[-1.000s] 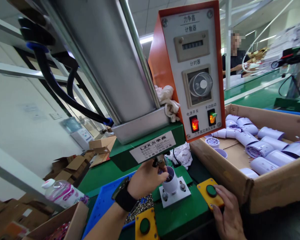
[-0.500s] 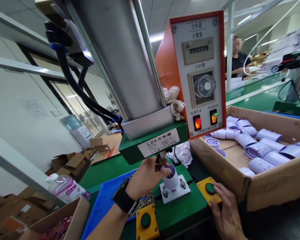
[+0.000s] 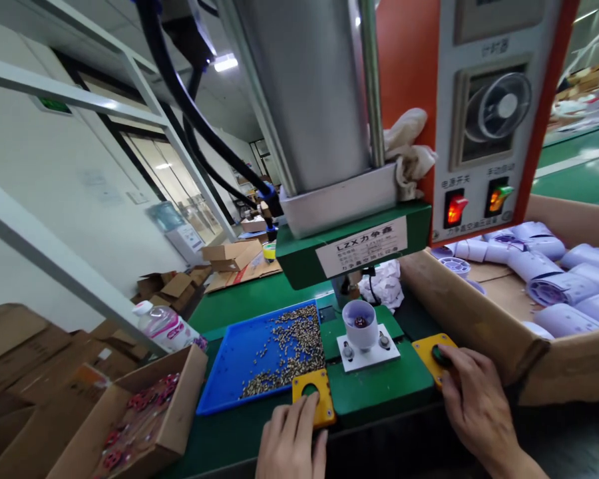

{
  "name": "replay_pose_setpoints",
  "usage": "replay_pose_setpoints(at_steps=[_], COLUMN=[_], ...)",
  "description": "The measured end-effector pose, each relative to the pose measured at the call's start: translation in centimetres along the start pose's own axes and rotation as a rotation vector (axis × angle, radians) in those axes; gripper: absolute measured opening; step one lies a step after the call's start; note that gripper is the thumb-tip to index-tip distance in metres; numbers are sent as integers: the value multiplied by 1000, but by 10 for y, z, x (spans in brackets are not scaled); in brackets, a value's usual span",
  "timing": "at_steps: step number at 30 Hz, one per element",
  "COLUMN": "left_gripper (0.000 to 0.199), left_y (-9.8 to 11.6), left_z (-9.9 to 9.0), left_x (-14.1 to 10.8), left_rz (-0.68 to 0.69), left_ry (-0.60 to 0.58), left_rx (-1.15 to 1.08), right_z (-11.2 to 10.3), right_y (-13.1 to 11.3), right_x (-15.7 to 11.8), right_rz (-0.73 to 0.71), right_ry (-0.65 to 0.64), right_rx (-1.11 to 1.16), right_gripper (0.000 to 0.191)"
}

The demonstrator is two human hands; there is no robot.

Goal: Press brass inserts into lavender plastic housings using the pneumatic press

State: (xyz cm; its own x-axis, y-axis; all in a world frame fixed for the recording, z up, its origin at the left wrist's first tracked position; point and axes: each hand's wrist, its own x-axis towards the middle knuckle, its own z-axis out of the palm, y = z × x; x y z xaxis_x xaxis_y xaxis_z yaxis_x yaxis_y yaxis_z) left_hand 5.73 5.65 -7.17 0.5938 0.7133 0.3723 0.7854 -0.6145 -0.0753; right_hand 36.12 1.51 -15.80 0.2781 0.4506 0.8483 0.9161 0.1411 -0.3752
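Note:
My left hand [image 3: 292, 439] lies with outstretched fingers on the left yellow button box [image 3: 324, 409], fingertips at its green button. On the right yellow button box [image 3: 426, 352], my right hand [image 3: 479, 399] has its index finger on the green button [image 3: 440, 355] and its thumb by the near edge. Both hands are open and hold nothing. Between them, a white plastic cup-shaped part [image 3: 360, 332] stands upright on the metal fixture plate [image 3: 367, 359], with a small dark reddish piece [image 3: 360, 322] inside. The press head [image 3: 354, 246] is above it.
A blue tray [image 3: 234, 359] of small metal pieces lies left of the fixture. A cardboard box [image 3: 180, 419] with red parts is further left, near a bottle [image 3: 167, 327]. At right, a large carton [image 3: 479, 339] holds white plastic pipe parts. The orange control box [image 3: 439, 133] overhangs it.
My left hand has left the white cup and come down to the left button box. My right index finger has moved onto its button. The view has shifted closer and lower.

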Motion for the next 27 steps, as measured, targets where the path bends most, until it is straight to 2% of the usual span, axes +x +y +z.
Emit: replay_pose_setpoints(at_steps=[5, 9, 12, 16, 18, 22, 25, 27], left_gripper=[34, 34, 33, 36, 37, 20, 28, 27], left_y=[16, 5, -18, -41, -44, -41, -43, -46], left_z=[-26, -37, -27, -3, 6, 16, 19, 21], left_x=[28, 69, 111, 150, 157, 157, 155, 153], left_rz=[-118, -196, -178, -182, -187, -168, -170, -182], left_ry=[-162, -220, -322, -442, -478, -507, -497, -483], left_rx=[-26, -9, 83, 164, 186, 193, 177, 163], right_z=[-3, 6, 14, 20, 21, 24, 22, 19], right_y=[6, 4, 2, 3, 5, 7, 1, -8], right_x=[5, -3, -9, -13, -14, -12, -8, 0], right_rz=[-18, 47, 112, 113, 94, 58, 57, 85], right_ry=[-51, 59, 156, 150, 142, 132, 138, 139], right_rx=[12, 82, 97, 86, 73, 23, -42, -13], right_gripper=[31, 39, 48, 49, 49, 51, 56, 59])
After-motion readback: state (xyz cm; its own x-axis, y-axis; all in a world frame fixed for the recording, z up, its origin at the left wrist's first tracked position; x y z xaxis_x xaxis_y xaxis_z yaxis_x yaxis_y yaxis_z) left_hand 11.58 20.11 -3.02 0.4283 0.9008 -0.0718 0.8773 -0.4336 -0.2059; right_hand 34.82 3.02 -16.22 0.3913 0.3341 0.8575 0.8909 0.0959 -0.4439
